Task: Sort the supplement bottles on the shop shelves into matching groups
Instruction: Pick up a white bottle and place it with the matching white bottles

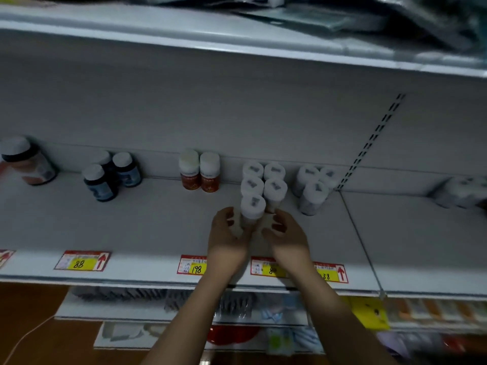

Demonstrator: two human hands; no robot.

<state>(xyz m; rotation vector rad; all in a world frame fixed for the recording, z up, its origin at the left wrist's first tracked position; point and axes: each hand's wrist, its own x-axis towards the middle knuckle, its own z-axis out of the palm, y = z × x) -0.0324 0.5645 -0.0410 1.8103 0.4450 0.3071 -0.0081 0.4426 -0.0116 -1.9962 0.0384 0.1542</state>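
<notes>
Several white-capped white bottles stand in a two-column cluster (263,180) at the middle of the white shelf (147,227). My left hand (226,233) and my right hand (286,233) cup the front bottle (252,206) of that cluster from either side, fingers curled against it. Three more white bottles (313,188) stand just to the right. Two orange-labelled bottles (199,172) are to the left, near the back wall. Three dark blue bottles (105,177) stand further left. A larger dark-capped bottle (26,160) is at the far left, blurred.
More white bottles (461,191) sit on the adjoining shelf section at the far right. Red and yellow price tags (81,260) line the shelf's front edge. An upper shelf (184,35) overhangs. Lower shelves (237,306) hold packaged goods.
</notes>
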